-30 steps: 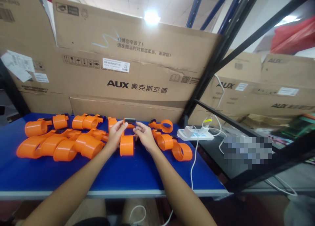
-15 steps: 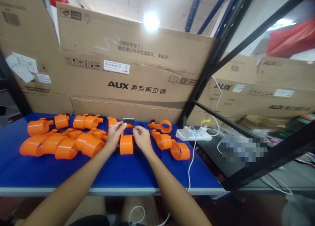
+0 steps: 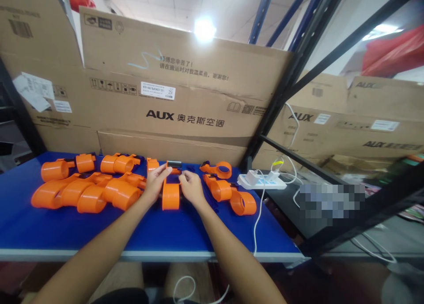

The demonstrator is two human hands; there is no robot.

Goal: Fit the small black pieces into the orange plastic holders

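Between my two hands is an orange tape dispenser [image 3: 171, 196], with its round hub toward me and a black roller at its far end. My left hand [image 3: 155, 181] is closed on its left side, thumb near the roller. My right hand [image 3: 191, 185] is closed at its right side, fingertips pinched against the frame; whether they hold a small part is hidden. Several more orange tape dispensers [image 3: 91, 198] lie in rows to the left. To the right of my hands lie a few others, one of them a dispenser [image 3: 243, 202] with its ring facing me.
The blue table [image 3: 159, 242] has a pale front edge. Behind it stands a large cardboard box [image 3: 185, 96]. A white power strip [image 3: 261, 180] with plugs sits at the right, its cable hanging over the front edge. A black rack post [image 3: 271, 105] rises beside it.
The view has shifted very slightly. Both hands stay on the same dispenser, and the right hand has turned a little at its fingertips.
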